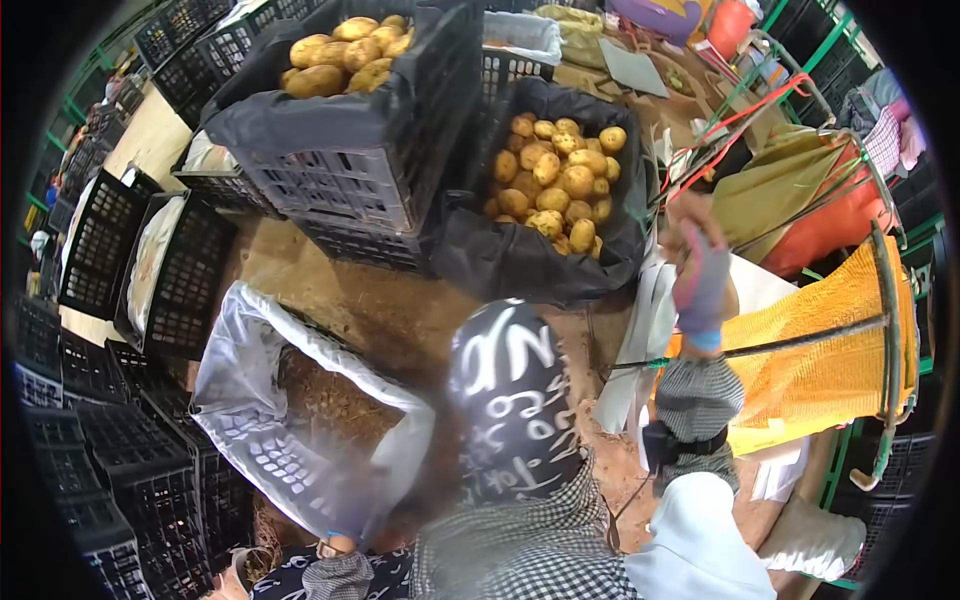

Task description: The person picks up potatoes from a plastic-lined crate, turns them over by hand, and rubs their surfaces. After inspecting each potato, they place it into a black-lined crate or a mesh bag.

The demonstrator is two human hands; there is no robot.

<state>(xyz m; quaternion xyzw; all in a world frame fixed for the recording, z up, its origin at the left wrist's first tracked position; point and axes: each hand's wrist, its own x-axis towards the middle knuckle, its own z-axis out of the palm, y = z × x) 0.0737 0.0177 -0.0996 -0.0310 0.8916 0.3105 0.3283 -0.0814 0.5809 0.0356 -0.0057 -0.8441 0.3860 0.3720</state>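
Observation:
My right hand (700, 270), blurred by motion and partly covered in a greyish-purple glove, is raised right of a black-lined crate (540, 270) of potatoes (560, 180). Whether its fingers hold anything is too smeared to tell. Low on the left, my left hand (355, 500) is a blur at the near edge of a crate lined with pale plastic (225, 370). Brown material shows inside that crate; the fingers of this hand cannot be made out. My knee, in black cloth with white lettering (510, 400), is between the two hands.
Stacked black crates (350, 190) with large potatoes (350, 55) on top stand ahead. More black crates (130, 480) line the left side. At the right are a yellow mesh bag (800, 350) on a metal frame (888, 330) and an orange-red bag (825, 225).

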